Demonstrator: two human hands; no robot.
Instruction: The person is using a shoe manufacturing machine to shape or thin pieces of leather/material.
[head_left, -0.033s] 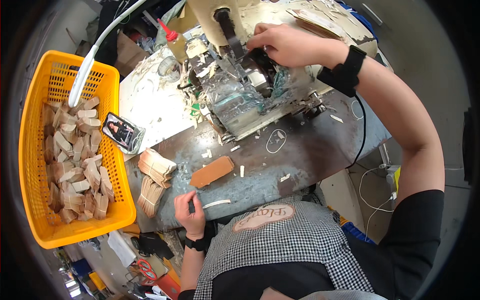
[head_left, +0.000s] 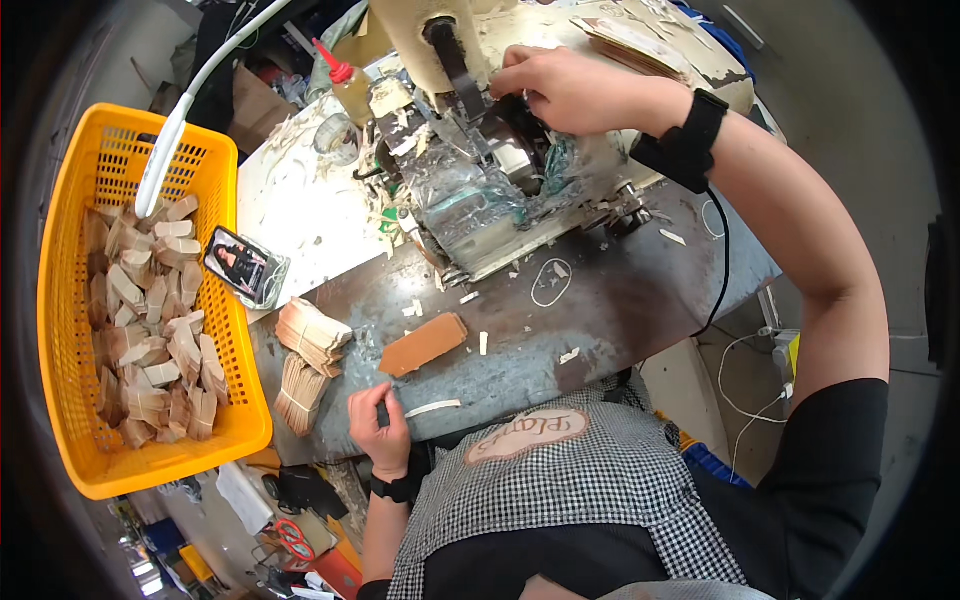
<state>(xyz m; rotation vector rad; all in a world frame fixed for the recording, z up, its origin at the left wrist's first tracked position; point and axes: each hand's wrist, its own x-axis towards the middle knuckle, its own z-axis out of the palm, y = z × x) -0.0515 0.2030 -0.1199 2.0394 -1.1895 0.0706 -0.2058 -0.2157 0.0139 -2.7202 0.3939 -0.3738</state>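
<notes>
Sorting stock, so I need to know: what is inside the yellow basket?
The yellow basket holds a loose heap of tan folded pieces, with a white lamp arm crossing above. Whatever lies beneath the heap is covered.

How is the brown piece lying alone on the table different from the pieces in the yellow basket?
The single brown piece lies flat and alone on the dark table, near the left hand. The pieces in the basket are heaped in a jumble, many folded or tilted, and look paler tan. The single piece is a darker orange-brown. Both look like thin, flat cut material.
</notes>
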